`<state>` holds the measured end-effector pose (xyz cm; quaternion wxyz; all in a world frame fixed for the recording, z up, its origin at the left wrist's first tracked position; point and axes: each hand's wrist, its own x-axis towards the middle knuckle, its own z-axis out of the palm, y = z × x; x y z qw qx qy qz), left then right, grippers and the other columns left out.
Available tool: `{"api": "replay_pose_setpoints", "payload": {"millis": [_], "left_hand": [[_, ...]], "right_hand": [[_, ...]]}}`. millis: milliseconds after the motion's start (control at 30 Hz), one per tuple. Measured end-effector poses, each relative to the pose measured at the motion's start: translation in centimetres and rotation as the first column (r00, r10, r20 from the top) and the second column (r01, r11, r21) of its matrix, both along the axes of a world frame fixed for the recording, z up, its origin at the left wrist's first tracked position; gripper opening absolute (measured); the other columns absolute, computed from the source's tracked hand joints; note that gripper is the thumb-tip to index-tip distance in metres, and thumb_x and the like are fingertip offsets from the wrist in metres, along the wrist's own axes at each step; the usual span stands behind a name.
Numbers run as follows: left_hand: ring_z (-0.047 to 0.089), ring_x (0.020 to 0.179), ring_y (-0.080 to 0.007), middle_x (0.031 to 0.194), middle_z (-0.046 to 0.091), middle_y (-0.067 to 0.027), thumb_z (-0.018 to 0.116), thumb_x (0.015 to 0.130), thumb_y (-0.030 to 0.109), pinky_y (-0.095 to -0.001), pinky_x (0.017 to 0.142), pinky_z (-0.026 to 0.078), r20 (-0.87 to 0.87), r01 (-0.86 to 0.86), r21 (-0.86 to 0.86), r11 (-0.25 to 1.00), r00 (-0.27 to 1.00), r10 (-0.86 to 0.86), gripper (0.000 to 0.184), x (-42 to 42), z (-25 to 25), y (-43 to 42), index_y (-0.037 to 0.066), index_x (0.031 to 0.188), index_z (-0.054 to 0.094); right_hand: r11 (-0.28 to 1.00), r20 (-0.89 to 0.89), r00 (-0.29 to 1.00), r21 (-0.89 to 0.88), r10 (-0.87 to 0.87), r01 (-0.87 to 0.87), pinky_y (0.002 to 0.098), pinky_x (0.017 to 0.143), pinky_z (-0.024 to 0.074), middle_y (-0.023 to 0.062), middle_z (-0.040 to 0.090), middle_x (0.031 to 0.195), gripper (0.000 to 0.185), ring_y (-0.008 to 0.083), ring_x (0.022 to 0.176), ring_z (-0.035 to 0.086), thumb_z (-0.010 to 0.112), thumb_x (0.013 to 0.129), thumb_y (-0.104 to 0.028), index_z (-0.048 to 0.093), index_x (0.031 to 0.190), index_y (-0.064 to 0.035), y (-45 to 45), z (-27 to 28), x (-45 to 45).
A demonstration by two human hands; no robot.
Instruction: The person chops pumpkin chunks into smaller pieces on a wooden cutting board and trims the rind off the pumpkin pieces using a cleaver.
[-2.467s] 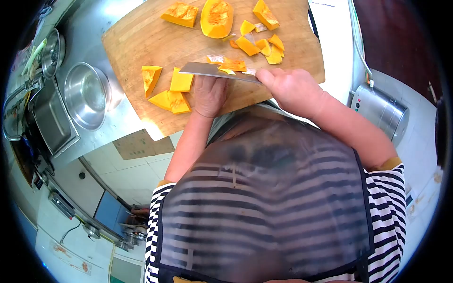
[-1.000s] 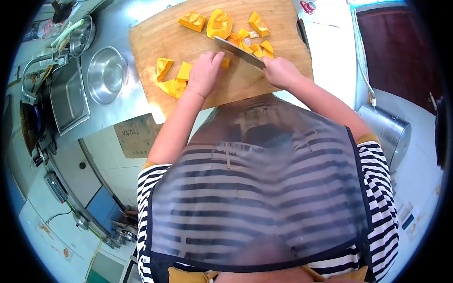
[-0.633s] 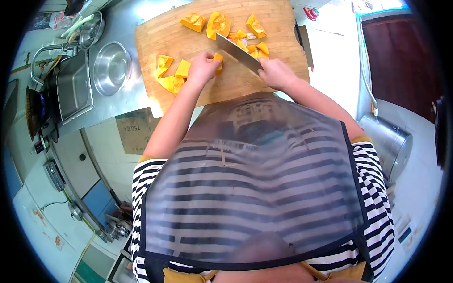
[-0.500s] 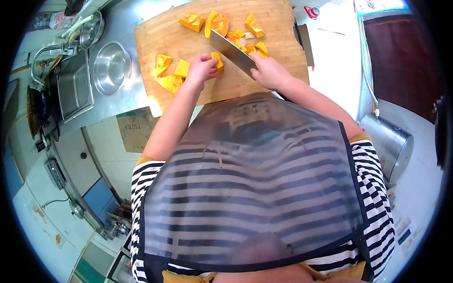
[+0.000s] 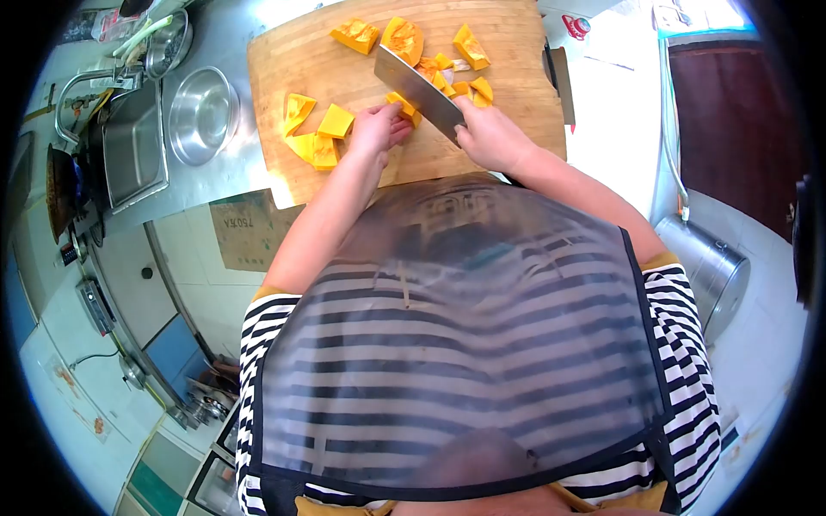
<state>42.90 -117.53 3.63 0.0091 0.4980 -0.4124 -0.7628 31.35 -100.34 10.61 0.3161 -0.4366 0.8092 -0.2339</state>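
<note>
My right hand (image 5: pixel 492 136) is closed around the handle of a broad cleaver (image 5: pixel 420 93), its blade slanting up and to the left over the wooden cutting board (image 5: pixel 465 168). Close to the blade's left side, my left hand (image 5: pixel 377 131) has its fingers on a pumpkin chunk (image 5: pixel 403 106), which the hand and blade partly hide. Left of that hand lie a cut pumpkin block (image 5: pixel 335 121) and several other orange pieces. Along the board's far side are larger pumpkin wedges (image 5: pixel 354 35), and smaller bits (image 5: pixel 482 89) sit just beyond the cleaver.
A shiny metal bowl (image 5: pixel 203 116) stands on the steel counter left of the board, beside a sink (image 5: pixel 135 146) with a tap. Farther left, a wok (image 5: pixel 62 193) sits over a blue flame. A metal cylinder (image 5: pixel 705 267) is at the right.
The pumpkin chunk at my left fingers has tilted and sits nearer the blade. My left hand has shifted slightly right, and its fingers have turned. The cleaver stays in my right hand.
</note>
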Motion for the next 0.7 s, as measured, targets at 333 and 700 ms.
{"api": "replay_pose_setpoints", "payload": {"millis": [333,700], "left_hand": [[0.062,0.076,-0.0201,0.09,0.061,-0.0123,0.059,0.089,0.017,-0.0304,0.068,0.056,-0.004,0.025,-0.025,0.999,1.0,-0.025,0.027,0.1,-0.6,-0.2,-0.005,0.104,0.054],[0.061,0.083,-0.0209,0.098,0.058,-0.0131,0.058,0.089,0.016,-0.0315,0.071,0.056,-0.011,0.02,-0.042,0.999,1.0,-0.02,0.036,0.7,0.1,0.1,-0.007,0.114,0.047]], "right_hand": [[0.983,0.045,0.997,0.166,0.07,-0.076,0.0483,0.071,0.0478,0.0283,0.061,0.08,0.03,0.0436,0.078,0.06,0.052,0.084,-0.009,0.043,0.108,0.0068,-1.1,1.4,-0.1],[0.997,-0.095,0.995,0.072,0.005,0.002,0.0489,0.072,0.0492,0.0286,0.062,0.083,0.031,0.0422,0.081,0.062,0.051,0.082,-0.009,0.046,0.108,0.0054,-3.3,-4.3,2.0]]}}
